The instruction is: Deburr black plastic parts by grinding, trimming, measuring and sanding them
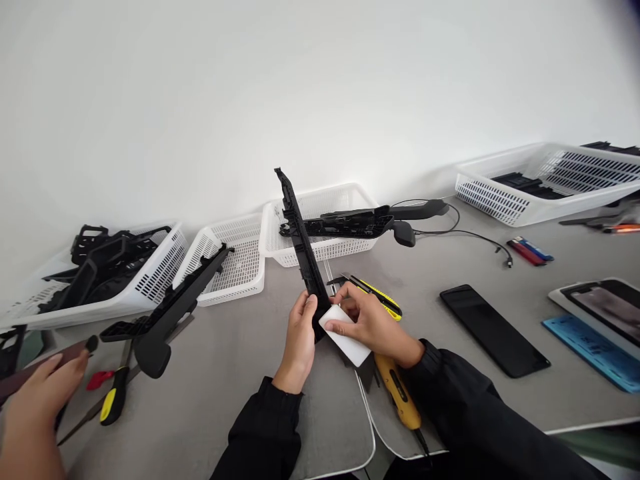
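Note:
My left hand (297,340) is closed around the lower end of a long black plastic part (301,247), which stands tilted with its narrow end pointing up and away. A flat white rectangular pad (347,340) is pinched between the thumb and fingers of my right hand (370,320), close against that same lower end. Whether the pad touches the part is hard to see. Just beyond my right hand lies a yellow and black utility knife (380,297). Under my right wrist rests a yellow-handled power tool (397,393) with a cord.
White baskets (320,253) with black parts stand along the wall. A dark phone (495,330), a blue panel (593,350) and lighters (530,250) lie to the right. At left, another person's hand (45,393) holds a brown strip near a yellow-black screwdriver (115,397).

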Demonstrator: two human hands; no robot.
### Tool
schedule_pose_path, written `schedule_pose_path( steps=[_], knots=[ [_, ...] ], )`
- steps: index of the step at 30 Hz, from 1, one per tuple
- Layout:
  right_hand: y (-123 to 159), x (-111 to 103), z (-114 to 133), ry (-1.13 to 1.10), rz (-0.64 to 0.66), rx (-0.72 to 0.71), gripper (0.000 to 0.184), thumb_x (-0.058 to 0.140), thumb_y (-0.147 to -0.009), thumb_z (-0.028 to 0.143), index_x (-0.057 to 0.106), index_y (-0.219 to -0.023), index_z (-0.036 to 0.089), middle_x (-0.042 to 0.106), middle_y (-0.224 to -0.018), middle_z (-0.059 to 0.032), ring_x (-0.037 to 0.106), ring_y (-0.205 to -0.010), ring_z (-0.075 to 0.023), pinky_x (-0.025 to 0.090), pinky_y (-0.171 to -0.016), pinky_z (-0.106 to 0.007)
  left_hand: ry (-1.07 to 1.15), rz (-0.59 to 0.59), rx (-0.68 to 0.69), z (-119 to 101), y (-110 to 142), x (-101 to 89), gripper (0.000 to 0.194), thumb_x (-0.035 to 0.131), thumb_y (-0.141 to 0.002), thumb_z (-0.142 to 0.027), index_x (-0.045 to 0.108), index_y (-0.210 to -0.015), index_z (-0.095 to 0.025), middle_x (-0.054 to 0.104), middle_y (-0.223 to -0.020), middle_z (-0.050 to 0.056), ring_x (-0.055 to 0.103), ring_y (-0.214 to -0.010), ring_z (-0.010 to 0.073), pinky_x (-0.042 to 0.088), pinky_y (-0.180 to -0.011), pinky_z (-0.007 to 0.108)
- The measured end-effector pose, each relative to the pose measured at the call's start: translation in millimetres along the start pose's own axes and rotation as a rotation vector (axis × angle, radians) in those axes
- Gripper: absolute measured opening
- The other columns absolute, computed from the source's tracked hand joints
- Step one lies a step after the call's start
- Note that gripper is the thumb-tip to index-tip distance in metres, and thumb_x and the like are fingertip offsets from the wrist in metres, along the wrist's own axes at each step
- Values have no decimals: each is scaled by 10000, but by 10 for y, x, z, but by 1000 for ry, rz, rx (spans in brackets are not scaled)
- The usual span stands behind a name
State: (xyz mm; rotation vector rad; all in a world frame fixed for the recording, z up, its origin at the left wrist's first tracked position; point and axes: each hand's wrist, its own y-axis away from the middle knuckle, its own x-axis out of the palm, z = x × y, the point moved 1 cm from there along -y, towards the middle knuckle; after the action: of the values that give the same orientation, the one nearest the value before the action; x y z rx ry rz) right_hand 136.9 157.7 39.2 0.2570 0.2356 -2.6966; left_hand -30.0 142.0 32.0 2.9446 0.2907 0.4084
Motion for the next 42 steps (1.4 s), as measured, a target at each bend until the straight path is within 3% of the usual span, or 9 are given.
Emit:
schedule_pose_path(
  steps=[7,12,16,21,26,30,34,38,42],
  knots=[
    [9,48,-9,42,-15,-10,451,871,-878,522,529,-1025,268,613,-679,67,552,-608,-163,364,-551,-262,21,21,2,-7,2,23,418,817,-889,-556,785,-1154,-235,807,-1212,66,728,-1206,276,561,-1013,337],
    [3,47,23,78,5,-32,419,869,-876,503,543,-986,264,590,-658,68,526,-602,-161,343,-554,-271,53,-97,-83,25,-10,-10,414,842,-886,-456,776,-1253,-276,737,-1470,62,647,-1417,279,542,-1096,328],
    [-10,-37,39,10,-143,28,449,822,-907,580,513,-999,267,656,-693,46,555,-601,-167,375,-552,-269,94,-12,-69,19,1,7,484,835,-888,-499,759,-1307,-269,787,-1367,84,713,-1319,302,594,-1052,381],
    [11,29,41,-39,56,-30,512,887,-853,609,542,-1002,261,608,-712,56,545,-634,-158,393,-570,-267,131,-80,-87,36,-9,-7,436,842,-889,-415,768,-1301,-294,758,-1445,55,678,-1393,282,581,-1093,348],
    [16,71,-9,-11,-15,-34,482,888,-867,583,569,-1008,250,579,-698,66,501,-619,-144,358,-563,-265,231,-51,-178,60,-13,-20,550,813,-939,-373,679,-1470,-318,720,-1516,56,649,-1439,303,580,-1127,389],
    [17,79,-19,-15,38,-51,461,907,-856,540,584,-1003,245,580,-690,69,510,-618,-142,363,-566,-265,267,-111,-199,67,-9,-18,541,814,-948,-319,684,-1473,-327,700,-1548,38,605,-1492,294,526,-1193,372],
    [19,81,-6,-9,-64,-43,469,877,-872,589,575,-959,243,572,-685,63,486,-609,-138,350,-551,-267,272,-49,-180,58,-7,-3,566,792,-964,-318,661,-1514,-321,740,-1486,55,628,-1466,298,522,-1205,409],
    [5,66,-1,5,-29,-41,478,875,-863,609,589,-967,241,582,-677,59,501,-613,-144,367,-556,-271,276,-45,-180,51,4,-6,626,810,-953,-327,628,-1552,-320,753,-1461,63,674,-1408,299,548,-1177,407],
    [-9,19,2,3,-162,15,490,842,-880,639,564,-966,244,643,-692,38,532,-616,-155,385,-563,-275,301,-38,-243,42,19,3,717,814,-951,-317,553,-1619,-341,733,-1495,69,701,-1370,302,576,-1142,406]
  ],
)
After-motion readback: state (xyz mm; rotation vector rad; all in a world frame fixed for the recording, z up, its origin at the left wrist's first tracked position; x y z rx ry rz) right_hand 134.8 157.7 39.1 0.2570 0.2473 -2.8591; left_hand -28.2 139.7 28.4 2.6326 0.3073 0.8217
